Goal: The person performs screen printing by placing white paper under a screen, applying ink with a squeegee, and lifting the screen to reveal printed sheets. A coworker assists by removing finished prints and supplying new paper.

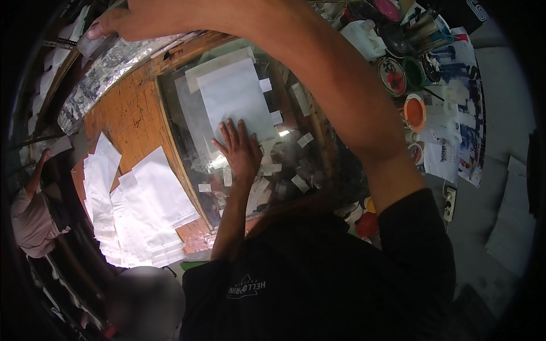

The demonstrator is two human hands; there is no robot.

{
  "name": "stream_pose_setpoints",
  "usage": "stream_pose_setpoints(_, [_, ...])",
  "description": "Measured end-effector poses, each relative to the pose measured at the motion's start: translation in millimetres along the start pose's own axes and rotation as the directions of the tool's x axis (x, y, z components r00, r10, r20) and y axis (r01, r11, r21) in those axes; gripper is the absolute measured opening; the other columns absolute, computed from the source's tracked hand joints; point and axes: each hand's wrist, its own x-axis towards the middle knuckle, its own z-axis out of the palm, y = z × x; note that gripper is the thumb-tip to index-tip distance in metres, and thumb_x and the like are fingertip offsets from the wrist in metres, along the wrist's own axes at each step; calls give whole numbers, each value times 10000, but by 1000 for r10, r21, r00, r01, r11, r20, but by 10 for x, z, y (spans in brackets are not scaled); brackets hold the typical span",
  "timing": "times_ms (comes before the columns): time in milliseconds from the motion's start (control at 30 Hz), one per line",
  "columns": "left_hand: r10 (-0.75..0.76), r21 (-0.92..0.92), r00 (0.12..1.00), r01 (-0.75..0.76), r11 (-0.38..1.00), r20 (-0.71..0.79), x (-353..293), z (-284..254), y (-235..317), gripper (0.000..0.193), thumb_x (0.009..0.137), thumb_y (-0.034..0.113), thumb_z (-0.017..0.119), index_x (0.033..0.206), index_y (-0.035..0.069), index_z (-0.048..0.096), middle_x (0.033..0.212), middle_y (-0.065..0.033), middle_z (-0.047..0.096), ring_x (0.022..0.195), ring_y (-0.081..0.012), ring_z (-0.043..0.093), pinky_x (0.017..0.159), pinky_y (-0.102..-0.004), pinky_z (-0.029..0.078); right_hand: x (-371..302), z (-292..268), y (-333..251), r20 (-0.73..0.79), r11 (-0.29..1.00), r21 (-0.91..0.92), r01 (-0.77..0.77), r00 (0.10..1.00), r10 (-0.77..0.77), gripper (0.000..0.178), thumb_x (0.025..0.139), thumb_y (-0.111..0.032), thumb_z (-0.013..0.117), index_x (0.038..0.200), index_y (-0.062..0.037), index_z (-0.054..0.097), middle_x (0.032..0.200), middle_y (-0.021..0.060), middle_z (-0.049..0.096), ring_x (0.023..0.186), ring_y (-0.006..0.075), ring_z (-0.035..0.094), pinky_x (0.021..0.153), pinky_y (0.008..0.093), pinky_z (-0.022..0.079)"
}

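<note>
A cluttered workshop surrounds a worn orange wooden table, with a grey floor at the right and a crinkled silver strip along the table's far left edge. Set on the wood is a glass panel dotted with small pale tape pieces. A white sheet lies on it, toward the far side, over other pale sheets, its visible face unprinted. The left hand is spread flat, palm down, fingertips on the sheet's near edge, gripping nothing. The right arm sweeps across to the upper left, where the right hand has its thumb against a translucent thing; how firmly it grips cannot be told. Loose white papers overlap left of the glass. Pale lettering with an outlined emblem shows upside down on the black shirt. Paint pots crowd the right, beside a stained sheet with coloured marks and print too small to read. At far left, a co-worker holds up a pale piece.
</note>
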Motion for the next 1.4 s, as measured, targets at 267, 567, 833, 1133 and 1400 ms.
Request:
stream_pose_setpoints(267, [22, -55, 1000, -22, 998, 2, -197, -85, 10, 507, 1003, 221, 559, 1470, 30, 509, 1615, -233, 356, 1566, -425, 166, 1176, -733, -27, 42, -118, -148, 46, 996, 34, -77, 996, 76, 273, 1032, -152, 541, 909, 41, 689, 592, 30, 522, 437, 66, 364, 378, 217, 320])
stream_pose_setpoints(567, [-459, -995, 883, 100, -24, 100, -697, -1287, 141, 584, 1019, 306, 615, 1518, 87, 404, 1505, -176, 458, 1403, -338, 442, 1152, -643, 313, -1446, 1314, -251, -73, 970, -183, -162, 986, 151, 442, 896, -200, 728, 1294, -49, 608, 1016, 147, 618, 990, 290, 580, 892, 458, 383])
stream_pose_setpoints(833, [-452, -582, 374, 412, -701, 810, -773, -883, -96, 540, 1018, 406, 604, 1435, 106, 437, 1451, -140, 441, 1389, -309, 425, 1109, -643, 319, -845, 2263, 1471, 60, 912, -186, -366, 922, 382, 301, 850, -4, 642, 1122, -121, 700, 975, 129, 731, 1017, 357, 627, 857, 530, 493])
stream_pose_setpoints(1133, [-462, -575, 348, 406, -711, 816, -800, -1034, -136, 392, 1019, 332, 591, 1287, 50, 545, 1295, -126, 589, 1289, -279, 550, 1042, -500, 398, -406, 2602, 1875, 213, 924, -208, -321, 907, 363, 348, 843, -6, 609, 1143, -144, 720, 984, 138, 746, 953, 312, 717, 813, 490, 546])
stream_pose_setpoints(1400, [-438, -590, 425, 350, -728, 792, -843, -929, -195, 319, 1027, 234, 565, 1253, 13, 524, 1219, -158, 582, 1248, -302, 563, 818, -406, 472, -1708, 2736, 795, 165, 932, -279, -230, 945, 282, 413, 793, 46, 603, 1162, -105, 711, 1091, 144, 729, 1026, 333, 680, 876, 488, 476])
